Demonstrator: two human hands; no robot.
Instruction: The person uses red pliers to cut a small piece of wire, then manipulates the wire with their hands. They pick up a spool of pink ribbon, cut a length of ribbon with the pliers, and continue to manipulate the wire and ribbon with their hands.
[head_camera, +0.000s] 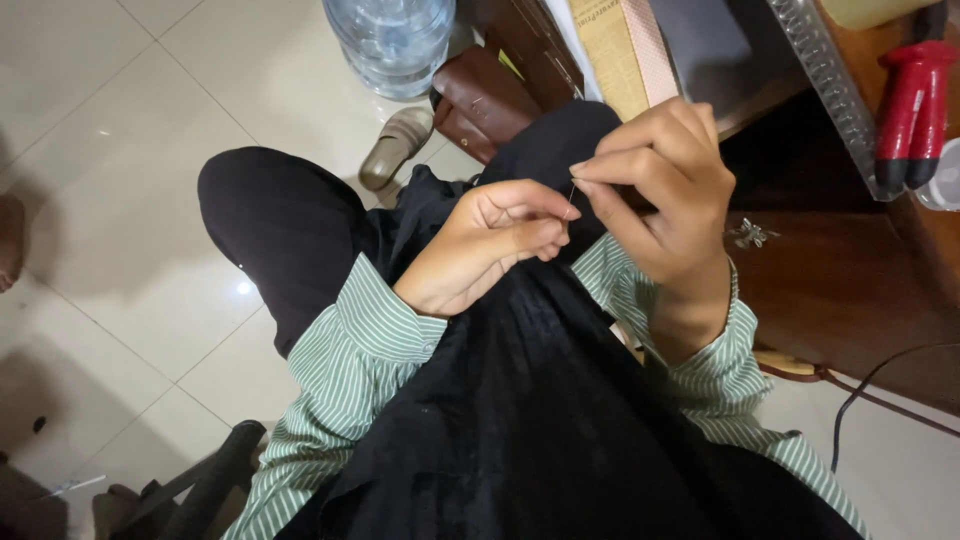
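The needle (572, 192), a thin pale sliver, stands nearly upright above the black cloth (520, 400), pinched at its top between thumb and forefinger of the right hand (665, 195), grip clamped on it. Its lower end meets the fold of cloth that the left hand (490, 245) bunches, fingers closed tight around that fold just below the needle. No thread can be made out, so how many stitches are in, or how much seam is left, cannot be told; judging by the pose, 1 stitch is midway. The cloth drapes over the lap toward the near edge. Beyond, on the floor: a brown bag (480, 100), a sandal (397, 145), a water jug (392, 40). Far right, a red tool (915, 110) lies on the wooden worktop (850, 280).
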